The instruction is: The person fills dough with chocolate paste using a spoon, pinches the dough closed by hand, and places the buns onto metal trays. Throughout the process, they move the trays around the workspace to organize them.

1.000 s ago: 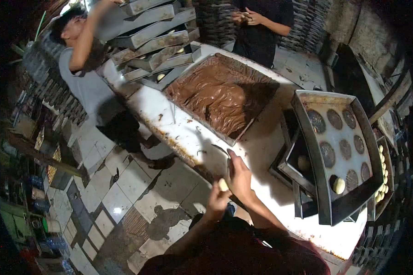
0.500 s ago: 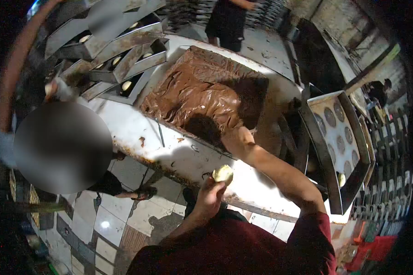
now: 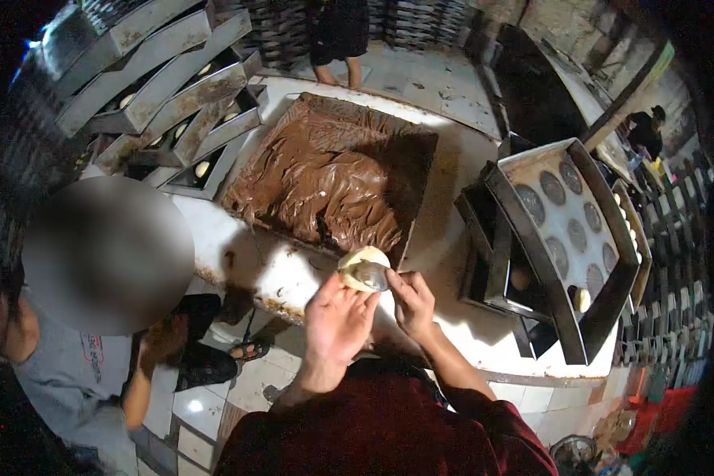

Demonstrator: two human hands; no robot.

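In front of me, my left hand [image 3: 337,321] holds a flattened round of pale dough [image 3: 362,258] on its fingers, palm turned up. My right hand [image 3: 414,303] pinches a small rounded metal tool, like a spoon [image 3: 371,276], and its blade rests on the dough. Whatever filling lies under the tool is mostly hidden. Just beyond both hands is a wide shallow tray [image 3: 430,176] holding a thick mass of glossy brown chocolate-like paste [image 3: 317,178].
Stacked metal trays [image 3: 166,103] with pale dough balls stand at the left. On the right, a tilted tray [image 3: 563,214] shows dark round marks and one dough piece [image 3: 582,300]. A person in a grey shirt [image 3: 87,373] is close on my left; another person [image 3: 339,40] stands beyond the table.
My right hand has come back from the brown paste to the dough, now with the metal tool showing. My left hand has opened its palm upward under the dough. The view has shifted.
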